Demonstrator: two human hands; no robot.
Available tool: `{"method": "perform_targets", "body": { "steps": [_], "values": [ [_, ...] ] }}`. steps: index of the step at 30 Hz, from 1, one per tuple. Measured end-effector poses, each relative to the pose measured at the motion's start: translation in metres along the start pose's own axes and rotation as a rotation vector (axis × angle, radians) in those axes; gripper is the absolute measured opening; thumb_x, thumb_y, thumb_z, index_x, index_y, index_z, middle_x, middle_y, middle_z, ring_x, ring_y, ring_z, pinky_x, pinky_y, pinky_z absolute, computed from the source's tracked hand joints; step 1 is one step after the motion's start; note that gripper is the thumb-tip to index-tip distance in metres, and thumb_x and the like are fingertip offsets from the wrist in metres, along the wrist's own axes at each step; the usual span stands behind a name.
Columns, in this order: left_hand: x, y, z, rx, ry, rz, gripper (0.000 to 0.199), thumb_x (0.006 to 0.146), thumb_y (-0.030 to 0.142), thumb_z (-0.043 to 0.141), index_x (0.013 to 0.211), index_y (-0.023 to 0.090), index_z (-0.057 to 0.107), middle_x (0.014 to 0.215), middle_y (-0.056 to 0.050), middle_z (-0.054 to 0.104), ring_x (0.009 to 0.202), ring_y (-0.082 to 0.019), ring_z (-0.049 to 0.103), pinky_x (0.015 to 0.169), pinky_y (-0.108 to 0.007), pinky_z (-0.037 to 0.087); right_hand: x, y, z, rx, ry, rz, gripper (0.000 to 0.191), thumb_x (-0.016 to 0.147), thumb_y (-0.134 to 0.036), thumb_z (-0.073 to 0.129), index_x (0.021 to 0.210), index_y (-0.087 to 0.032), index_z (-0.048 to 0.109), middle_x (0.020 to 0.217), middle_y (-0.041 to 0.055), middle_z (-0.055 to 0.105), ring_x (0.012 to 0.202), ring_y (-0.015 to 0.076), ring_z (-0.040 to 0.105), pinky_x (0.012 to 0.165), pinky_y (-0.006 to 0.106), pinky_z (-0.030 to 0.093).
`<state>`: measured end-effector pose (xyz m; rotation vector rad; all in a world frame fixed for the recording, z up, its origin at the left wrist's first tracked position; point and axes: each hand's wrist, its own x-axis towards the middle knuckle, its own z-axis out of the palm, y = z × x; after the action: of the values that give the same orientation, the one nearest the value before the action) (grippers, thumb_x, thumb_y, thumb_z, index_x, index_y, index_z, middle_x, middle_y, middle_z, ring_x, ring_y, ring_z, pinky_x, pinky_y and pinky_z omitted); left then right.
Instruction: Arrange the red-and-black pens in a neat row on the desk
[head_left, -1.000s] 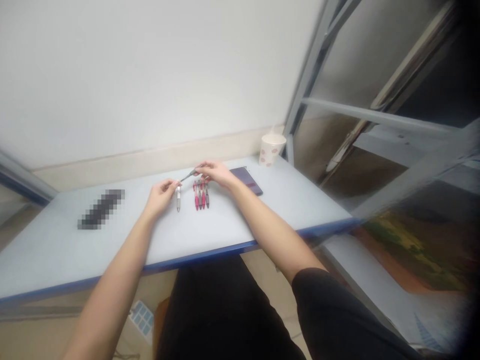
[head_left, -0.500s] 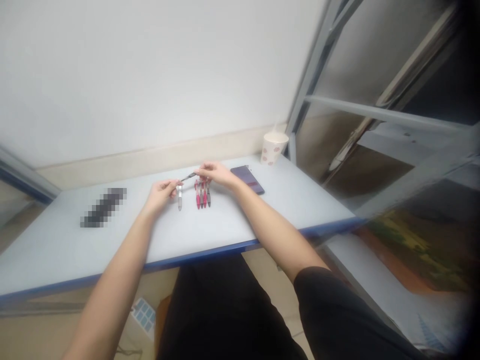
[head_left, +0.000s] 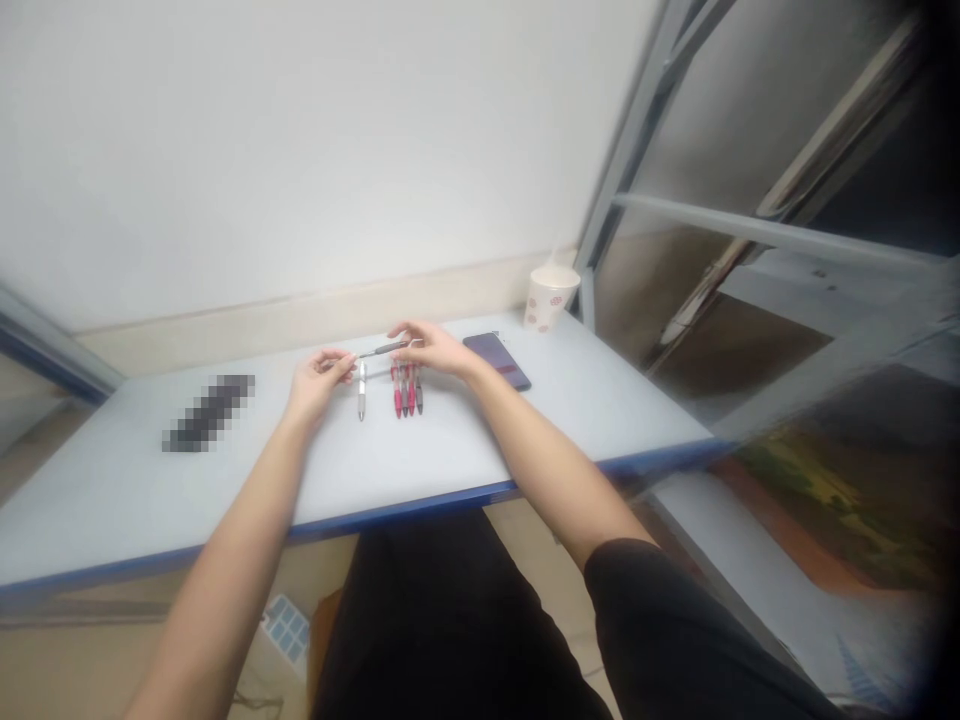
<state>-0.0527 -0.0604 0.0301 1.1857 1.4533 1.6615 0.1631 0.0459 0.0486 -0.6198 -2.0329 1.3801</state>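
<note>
A slim dark-gripped pen (head_left: 390,349) is held level above the table, spanning both hands. My left hand (head_left: 313,380) pinches its thin, lighter end between thumb and fingertips. At the thicker dark end, my right hand (head_left: 433,350) grips with thumb and fingers, its index finger raised a little. Just below the held pen lies a single white-and-grey pen (head_left: 361,392), pointing toward me. Under my right hand several red and grey pens (head_left: 405,395) lie side by side in a row; their far ends are partly covered by the hand.
A dark phone (head_left: 496,360) lies right of my right hand, with a patterned paper cup (head_left: 552,296) behind it near the corner. To the left is a blurred-out dark object (head_left: 208,412). The pale table (head_left: 450,455) has a blue front edge; a metal frame (head_left: 600,220) rises at right.
The held pen has turned closer to level, and more of its dark part shows. My right hand has opened its fingers slightly. The pens on the table lie as before.
</note>
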Motion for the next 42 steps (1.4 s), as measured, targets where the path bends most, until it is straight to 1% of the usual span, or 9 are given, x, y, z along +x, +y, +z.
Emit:
{"method": "perform_targets", "body": {
  "steps": [3, 7, 12, 15, 20, 24, 28, 36, 42],
  "values": [
    [0.000, 0.001, 0.001, -0.040, 0.011, -0.002, 0.051, 0.054, 0.048, 0.096, 0.083, 0.014, 0.071, 0.073, -0.004, 0.071, 0.062, -0.012, 0.060, 0.070, -0.028, 0.050, 0.001, 0.003, 0.002, 0.000, -0.018, 0.003, 0.006, 0.092, -0.017, 0.070, 0.095, -0.014, 0.066, 0.076, 0.0009, 0.069, 0.065, 0.0105, 0.063, 0.065, 0.021, 0.049],
    [0.001, 0.001, 0.001, -0.054, 0.022, 0.019, 0.050, 0.053, 0.046, 0.096, 0.082, 0.014, 0.071, 0.075, -0.005, 0.073, 0.063, -0.013, 0.061, 0.072, -0.029, 0.051, 0.001, 0.001, 0.008, -0.068, -0.016, 0.083, 0.044, 0.107, -0.039, 0.050, 0.075, -0.013, 0.063, 0.061, 0.0025, 0.064, 0.055, 0.0099, 0.058, 0.060, 0.021, 0.046],
    [0.001, 0.000, 0.001, -0.041, 0.021, 0.026, 0.049, 0.055, 0.045, 0.095, 0.084, 0.014, 0.072, 0.077, -0.006, 0.074, 0.065, -0.014, 0.063, 0.073, -0.030, 0.053, -0.001, -0.001, 0.009, -0.067, -0.006, 0.009, 0.018, 0.094, -0.029, 0.072, 0.090, -0.015, 0.063, 0.068, -0.0002, 0.069, 0.059, 0.0103, 0.061, 0.060, 0.020, 0.045],
    [0.000, 0.000, 0.002, -0.035, 0.005, 0.029, 0.050, 0.054, 0.046, 0.096, 0.085, 0.013, 0.072, 0.077, -0.006, 0.074, 0.065, -0.014, 0.064, 0.073, -0.031, 0.053, -0.003, -0.003, 0.008, -0.134, -0.037, 0.064, 0.044, 0.106, -0.040, 0.053, 0.071, -0.014, 0.060, 0.055, 0.0004, 0.061, 0.050, 0.0091, 0.055, 0.059, 0.021, 0.045],
    [0.002, -0.004, 0.000, -0.012, 0.009, 0.038, 0.049, 0.057, 0.046, 0.095, 0.086, 0.014, 0.073, 0.078, -0.006, 0.074, 0.067, -0.016, 0.066, 0.076, -0.032, 0.054, -0.003, -0.003, 0.009, -0.070, -0.042, 0.011, 0.016, 0.094, -0.029, 0.073, 0.098, -0.015, 0.067, 0.069, -0.0007, 0.070, 0.058, 0.0105, 0.063, 0.059, 0.020, 0.047],
    [0.005, -0.008, -0.002, -0.040, 0.007, 0.078, 0.048, 0.059, 0.045, 0.095, 0.088, 0.014, 0.073, 0.077, -0.005, 0.073, 0.071, -0.016, 0.068, 0.079, -0.031, 0.053, -0.003, -0.004, 0.010, -0.079, -0.051, 0.102, 0.035, 0.104, -0.037, 0.057, 0.082, -0.012, 0.068, 0.063, 0.0037, 0.069, 0.053, 0.0104, 0.061, 0.058, 0.021, 0.049],
    [0.006, -0.009, -0.003, -0.033, 0.020, 0.098, 0.048, 0.059, 0.044, 0.095, 0.088, 0.014, 0.071, 0.075, -0.003, 0.071, 0.072, -0.016, 0.069, 0.079, -0.030, 0.053, -0.001, -0.003, 0.010, -0.054, -0.002, -0.010, 0.016, 0.094, -0.028, 0.072, 0.101, -0.014, 0.068, 0.074, 0.0018, 0.073, 0.063, 0.0114, 0.067, 0.059, 0.019, 0.049],
    [0.006, -0.009, -0.001, -0.158, 0.053, 0.035, 0.058, 0.058, 0.050, 0.096, 0.092, 0.014, 0.066, 0.081, -0.006, 0.075, 0.064, -0.013, 0.066, 0.076, -0.031, 0.056, 0.002, 0.003, 0.013, -0.084, 0.023, -0.046, 0.019, 0.095, -0.033, 0.068, 0.094, -0.014, 0.065, 0.069, 0.0000, 0.068, 0.060, 0.0114, 0.063, 0.057, 0.020, 0.046],
    [0.006, -0.009, 0.001, -0.199, 0.077, 0.001, 0.041, 0.076, 0.047, 0.087, 0.088, 0.013, 0.068, 0.086, -0.008, 0.075, 0.074, -0.015, 0.071, 0.082, -0.031, 0.058, 0.000, 0.002, 0.022, -0.021, 0.086, -0.035, 0.014, 0.087, -0.023, 0.073, 0.090, -0.015, 0.062, 0.073, -0.0011, 0.066, 0.062, 0.0117, 0.063, 0.058, 0.021, 0.048]
  ]
}}
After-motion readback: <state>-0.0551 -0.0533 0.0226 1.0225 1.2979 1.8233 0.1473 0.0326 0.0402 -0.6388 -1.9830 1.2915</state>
